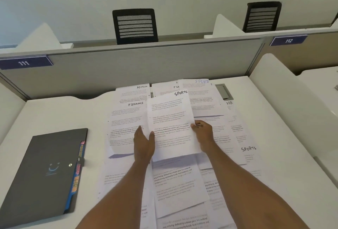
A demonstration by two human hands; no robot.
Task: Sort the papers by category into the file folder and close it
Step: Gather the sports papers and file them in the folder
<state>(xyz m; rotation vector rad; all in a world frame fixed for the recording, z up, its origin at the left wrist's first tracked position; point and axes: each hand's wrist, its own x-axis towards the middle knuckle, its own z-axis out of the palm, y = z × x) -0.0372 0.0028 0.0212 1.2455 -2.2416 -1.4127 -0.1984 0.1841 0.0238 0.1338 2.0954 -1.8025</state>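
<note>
Several printed sheets lie spread over the white desk, hand-labelled ADMIN, FINANCE, HR and SPORTS. A sheet headed SPORTS is lifted above the pile, held at both side edges. My left hand grips its left edge, thumb on top. My right hand pinches its right edge. A dark grey file folder lies shut at the left of the desk, with coloured tabs along its right side.
A grey partition numbered 111 stands behind the desk. Two black mesh chairs are beyond it. A white side divider borders the right. A grey cable hatch sits at the desk's back right.
</note>
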